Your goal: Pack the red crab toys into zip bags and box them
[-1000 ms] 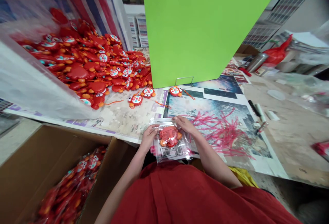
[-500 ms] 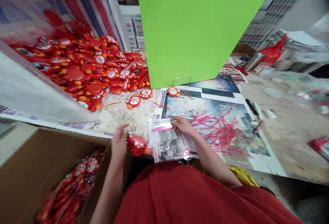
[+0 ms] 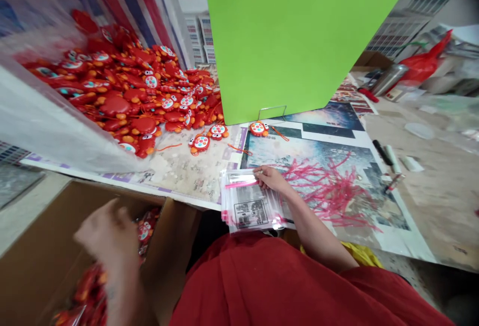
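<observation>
The person's left hand (image 3: pixel 108 234) is blurred above an open brown cardboard box (image 3: pixel 175 251) at the near left corner of the table. Its fingers look spread and loose, though the blur makes it hard to tell whether they hold anything. Red crab-shaped toys sealed in clear plastic bags (image 3: pixel 88 286) lie in the box below the hand.

The right hand (image 3: pixel 271 178) rests on a stack of clear zip-top plastic bags (image 3: pixel 249 206), its fingers lying fairly flat across the top. The stack has a pink strip and a black-and-white printed label, and sits at the near edge of the table, overlapping a printed poster (image 3: pixel 318 154). A tangle of thin pinkish-red cords (image 3: pixel 325 189) lies on the poster just beside the hand.

Toward the back left of the table, a large heap of glossy red crab-shaped toys with orange feet (image 3: pixel 123 91) lies against a sheet of clear plastic (image 3: pixel 45 116). Three loose crab toys (image 3: pixel 199 143) sit apart from the heap, near the foot of an upright bright green board (image 3: pixel 299 42) on a wire stand (image 3: pixel 272 112). The person's red garment (image 3: pixel 262 286) fills the bottom of the view.
</observation>
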Tool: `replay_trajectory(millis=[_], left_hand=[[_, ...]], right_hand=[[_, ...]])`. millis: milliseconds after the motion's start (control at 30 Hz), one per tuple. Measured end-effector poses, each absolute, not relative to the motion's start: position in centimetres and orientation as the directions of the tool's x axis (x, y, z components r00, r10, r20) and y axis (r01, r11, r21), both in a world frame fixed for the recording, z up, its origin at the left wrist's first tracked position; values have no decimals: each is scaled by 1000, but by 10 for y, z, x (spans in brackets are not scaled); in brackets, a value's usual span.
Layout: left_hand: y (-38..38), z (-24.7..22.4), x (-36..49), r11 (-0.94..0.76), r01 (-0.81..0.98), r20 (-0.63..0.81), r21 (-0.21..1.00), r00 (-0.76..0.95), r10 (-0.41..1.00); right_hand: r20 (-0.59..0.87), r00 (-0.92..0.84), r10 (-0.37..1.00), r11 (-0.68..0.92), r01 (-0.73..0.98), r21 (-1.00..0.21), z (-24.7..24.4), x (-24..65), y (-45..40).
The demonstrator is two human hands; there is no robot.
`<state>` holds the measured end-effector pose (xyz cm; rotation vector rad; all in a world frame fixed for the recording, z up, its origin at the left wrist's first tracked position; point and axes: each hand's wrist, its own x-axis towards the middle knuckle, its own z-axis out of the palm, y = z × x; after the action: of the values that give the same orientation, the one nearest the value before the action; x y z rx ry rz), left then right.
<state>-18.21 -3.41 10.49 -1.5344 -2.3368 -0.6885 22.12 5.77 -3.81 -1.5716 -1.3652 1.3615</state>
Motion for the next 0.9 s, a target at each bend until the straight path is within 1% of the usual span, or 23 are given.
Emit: replay_trajectory(millis=[33,100,133,167,200,267,333,400,533,600,667,700,733,800,900], left_hand=[[-15,85,-156,151,946,429,287,-268,863],[13,47,-100,-201,894,387,400,34,922],[21,33,-71,-326,838,369,438,163,915],[25,21,-44,-413,787,338,458,275,900],[26,12,-20,-463,760,308,456,353,884],[23,1,17,-506,772,233,386,449,863],[20,-7,37,-495,820,192,289,457,869],[20,-15,45,-476,851,192,221,441,877],[23,-28,42,-476,859,206,190,439,874],[23,-32,41,-494,851,216,179,455,864],[22,-34,40,-517,838,235,175,474,849],[22,-35,39,-527,831,247,178,480,842],[21,-35,38,-535,825,260,184,484,836],[20,-36,37,-552,810,285,199,491,823],[21,-38,34,-581,781,306,230,509,805]], right_hand=[[-285,-71,956,-254,287,-924,-38,221,58],[-285,-62,957,-257,284,-924,-36,220,57],[-285,-59,957,-258,282,-924,-34,219,57],[-285,-57,957,-258,281,-924,-33,219,56],[-279,-52,959,-254,283,-925,-32,218,55],[-254,-42,966,-231,296,-927,-31,218,52],[-222,-38,974,-198,326,-924,-34,218,49],[-159,-25,987,-139,364,-921,-40,217,49],[42,33,999,23,447,-894,-45,213,72],[160,39,986,115,535,-837,-40,210,100],[289,19,957,208,649,-732,-31,210,137],[335,11,942,230,705,-671,-26,210,157],[354,25,935,214,756,-619,-21,212,177],[322,83,943,111,833,-541,-15,215,211],[145,175,974,-88,879,-469,-14,219,238]])
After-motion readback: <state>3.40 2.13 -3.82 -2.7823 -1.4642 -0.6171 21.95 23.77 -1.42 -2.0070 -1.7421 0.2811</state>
